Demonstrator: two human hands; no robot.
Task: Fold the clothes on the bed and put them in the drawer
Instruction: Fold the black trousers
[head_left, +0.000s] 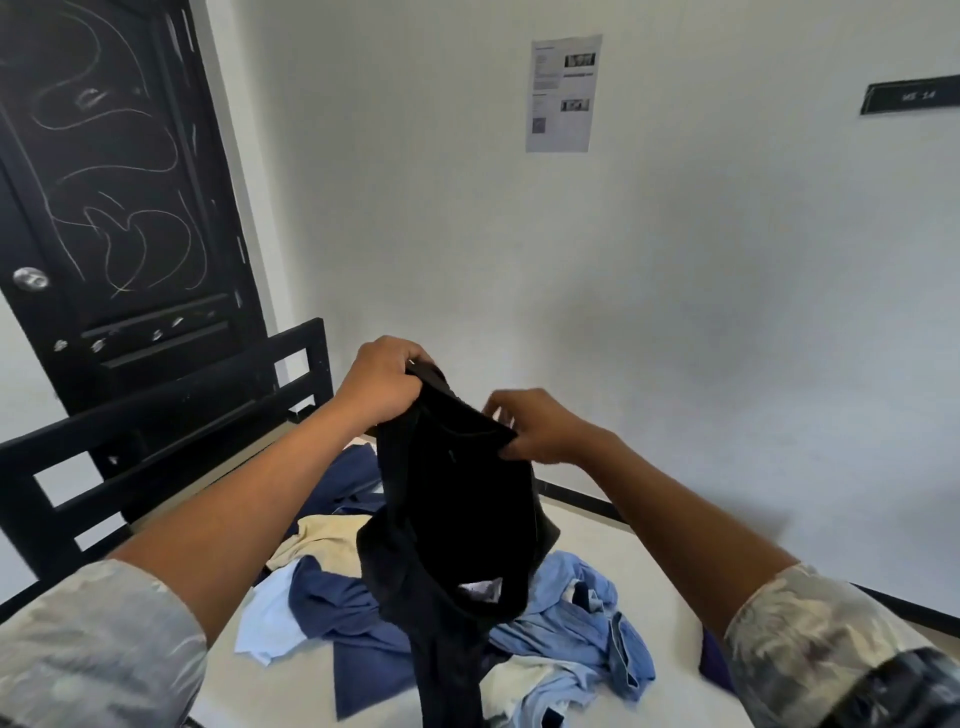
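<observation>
The pile of clothes (358, 608) lies unfolded in the middle of the bed (654, 566). Above it I hold the black garment (457, 514) by its top edge, my left hand (382, 382) gripping and my right hand (543, 428) pinching, probably to find its shape. Behind stand the bed frame (171, 415), the door (104, 182) and the white wall (675, 234).

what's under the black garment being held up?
Navy, light blue and cream clothes heaped on the mattress. The black garment, gripped by left hand and right hand, hangs over the heap's middle, hiding it.
</observation>
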